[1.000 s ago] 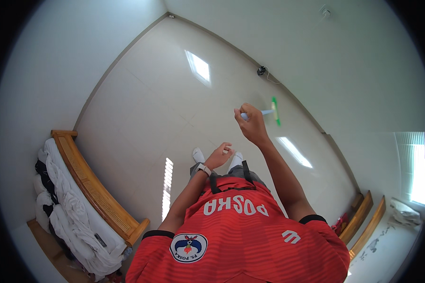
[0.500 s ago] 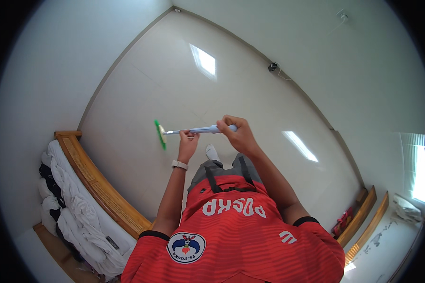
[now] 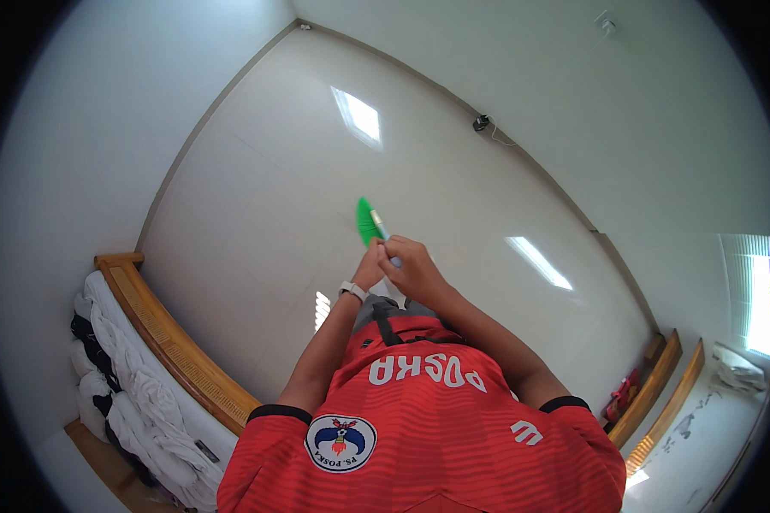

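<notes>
A broom with a fan-shaped green bristle head (image 3: pixel 367 222) and a pale handle is held out in front of me, its head above the floor. My right hand (image 3: pixel 415 268) is closed round the handle. Right beside it, my left hand (image 3: pixel 370 267), with a light watch on the wrist, closes on the handle nearer the green head. The two hands touch or nearly so, and they hide much of the handle.
Pale glossy floor (image 3: pixel 257 188) stretches ahead to the walls. A wooden bed frame (image 3: pixel 167 329) with rumpled white bedding (image 3: pixel 150 393) stands at left. A black device with a cord (image 3: pixel 481 123) sits by the far right wall. Wooden furniture (image 3: pixel 650 389) is at right.
The broom has swung from lying sideways to pointing away from me, its green head moving right and turning its broad face to view. My hands have come together on the handle.
</notes>
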Motion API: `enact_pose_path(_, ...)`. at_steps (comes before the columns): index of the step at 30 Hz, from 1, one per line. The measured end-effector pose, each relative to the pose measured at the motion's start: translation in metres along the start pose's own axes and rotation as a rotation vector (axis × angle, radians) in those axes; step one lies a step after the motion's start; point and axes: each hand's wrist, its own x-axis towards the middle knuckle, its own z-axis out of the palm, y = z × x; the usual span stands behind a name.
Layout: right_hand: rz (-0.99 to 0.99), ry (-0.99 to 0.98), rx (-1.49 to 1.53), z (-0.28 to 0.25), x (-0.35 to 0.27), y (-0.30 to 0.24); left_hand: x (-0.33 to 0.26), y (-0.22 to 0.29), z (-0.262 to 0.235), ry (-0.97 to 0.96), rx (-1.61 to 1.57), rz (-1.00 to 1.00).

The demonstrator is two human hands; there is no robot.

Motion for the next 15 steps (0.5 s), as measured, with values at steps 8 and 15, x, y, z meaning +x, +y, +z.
enact_pose_path(8,0.046,0.199,-0.398,-0.057,0.008,0.062,0.042,0.035,0.089,-0.333,0.198,0.549)
enact_pose_path(15,0.073,0.352,-0.445,-0.132,0.029,0.121,0.044,0.061,0.088,-0.635,-0.073,-0.29)
